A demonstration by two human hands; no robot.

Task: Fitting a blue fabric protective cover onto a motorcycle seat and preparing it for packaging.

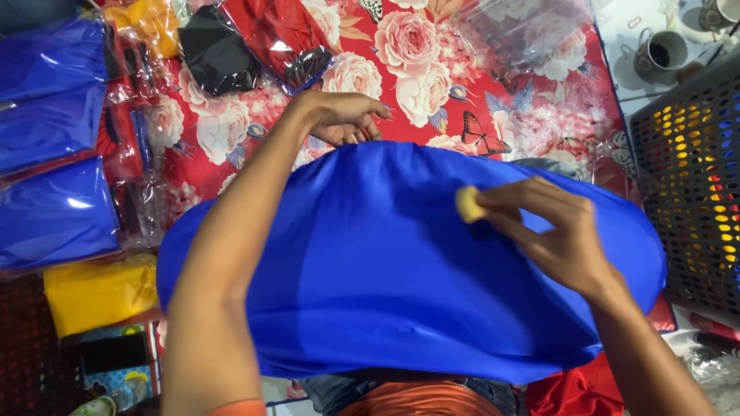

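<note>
A large blue cloth is spread over my lap and the floral sheet. My left hand reaches across to the cloth's far edge and pinches it there with curled fingers. My right hand rests on top of the cloth at the right, holding a small round yellow piece between thumb and fingertips, pressed against the fabric.
A red floral sheet covers the surface. Bagged blue cloths, a yellow one, black and red ones lie at left and top. Empty clear bags sit top right. A dark basket stands right, cups beyond.
</note>
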